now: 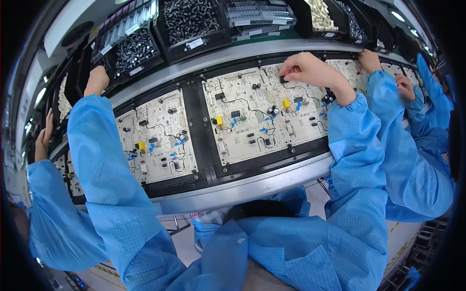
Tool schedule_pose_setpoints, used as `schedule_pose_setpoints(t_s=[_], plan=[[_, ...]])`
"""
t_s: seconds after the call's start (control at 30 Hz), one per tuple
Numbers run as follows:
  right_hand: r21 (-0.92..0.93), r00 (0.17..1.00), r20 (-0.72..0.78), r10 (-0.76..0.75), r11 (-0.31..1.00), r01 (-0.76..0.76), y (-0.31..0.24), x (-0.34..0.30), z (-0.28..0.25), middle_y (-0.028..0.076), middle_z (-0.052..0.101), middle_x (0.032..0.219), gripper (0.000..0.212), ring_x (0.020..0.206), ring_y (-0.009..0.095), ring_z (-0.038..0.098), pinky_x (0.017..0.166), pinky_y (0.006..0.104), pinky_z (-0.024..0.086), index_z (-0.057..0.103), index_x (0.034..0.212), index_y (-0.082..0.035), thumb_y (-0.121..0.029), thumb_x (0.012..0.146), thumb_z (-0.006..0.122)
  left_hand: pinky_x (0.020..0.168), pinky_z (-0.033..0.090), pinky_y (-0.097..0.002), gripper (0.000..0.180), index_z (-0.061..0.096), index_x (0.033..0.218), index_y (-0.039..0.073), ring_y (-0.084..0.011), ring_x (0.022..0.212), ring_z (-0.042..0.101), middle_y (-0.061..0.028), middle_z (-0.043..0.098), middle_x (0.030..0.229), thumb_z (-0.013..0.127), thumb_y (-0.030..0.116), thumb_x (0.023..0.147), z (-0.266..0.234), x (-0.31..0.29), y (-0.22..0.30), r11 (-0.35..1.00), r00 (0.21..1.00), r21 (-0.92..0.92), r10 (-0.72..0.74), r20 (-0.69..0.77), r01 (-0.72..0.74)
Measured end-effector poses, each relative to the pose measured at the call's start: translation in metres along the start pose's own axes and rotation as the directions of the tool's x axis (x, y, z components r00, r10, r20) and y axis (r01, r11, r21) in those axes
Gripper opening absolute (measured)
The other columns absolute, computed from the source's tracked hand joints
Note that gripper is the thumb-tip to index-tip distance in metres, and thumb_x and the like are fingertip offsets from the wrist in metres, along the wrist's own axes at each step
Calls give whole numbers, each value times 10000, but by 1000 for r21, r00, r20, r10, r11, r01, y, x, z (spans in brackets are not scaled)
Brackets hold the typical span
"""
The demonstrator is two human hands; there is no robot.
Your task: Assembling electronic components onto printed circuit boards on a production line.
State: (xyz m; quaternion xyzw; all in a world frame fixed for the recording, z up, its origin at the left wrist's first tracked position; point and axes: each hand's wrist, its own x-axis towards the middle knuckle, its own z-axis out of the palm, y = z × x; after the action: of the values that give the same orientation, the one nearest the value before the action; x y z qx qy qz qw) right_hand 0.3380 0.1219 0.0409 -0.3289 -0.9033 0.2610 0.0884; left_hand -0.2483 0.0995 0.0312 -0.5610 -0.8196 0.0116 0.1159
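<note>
My right hand (306, 69) rests fingertips-down on the far edge of a white circuit board (264, 114), pinching a small dark part against it. The board lies in a black carrier (206, 140) on the conveyor and bears yellow, blue and black components. My left hand (96, 80) reaches up and away to the black parts bins (133, 51) at the back left; its fingers are hidden behind the bin edge. A second white circuit board (158, 138) lies in the carrier to the left, below my left sleeve.
Bins of black and white components (189, 19) line the shelf above the conveyor. A metal rail (252, 186) edges the line near me. A co-worker's hand (370, 60) works on the right, another co-worker's hand (42, 140) on the left.
</note>
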Motion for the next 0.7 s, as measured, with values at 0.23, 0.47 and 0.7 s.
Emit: schedule_pose_setpoints(t_s=[0.23, 0.47, 0.7], plan=[[29, 999, -4, 48, 998, -48, -1, 3, 4, 90, 669, 844, 168, 764, 162, 622, 683, 275, 498, 678, 964, -1, -39, 802, 658, 850, 481, -450, 212, 655, 954, -52, -415, 991, 600, -298, 618, 995, 529, 31, 806, -15, -17, 8, 1000, 1000, -24, -4, 0, 4], [29, 998, -59, 20, 999, -19, -6, 3, 8, 92, 668, 851, 164, 774, 164, 623, 700, 278, 503, 677, 956, 2, -30, 795, 667, 795, 499, -415, 206, 680, 928, -10, -391, 911, 627, -248, 644, 946, 580, -4, 749, -19, -41, -2, 977, 995, -189, 95, -8, -95], [-15, 996, -85, -21, 1000, 19, -2, 2, 9, 104, 662, 867, 166, 793, 195, 631, 710, 288, 509, 678, 953, 2, -25, 789, 667, 765, 503, -365, 220, 668, 938, -18, -320, 850, 641, -185, 648, 883, 577, -53, 741, -29, -59, 0, 925, 945, -202, 299, -136, -322]])
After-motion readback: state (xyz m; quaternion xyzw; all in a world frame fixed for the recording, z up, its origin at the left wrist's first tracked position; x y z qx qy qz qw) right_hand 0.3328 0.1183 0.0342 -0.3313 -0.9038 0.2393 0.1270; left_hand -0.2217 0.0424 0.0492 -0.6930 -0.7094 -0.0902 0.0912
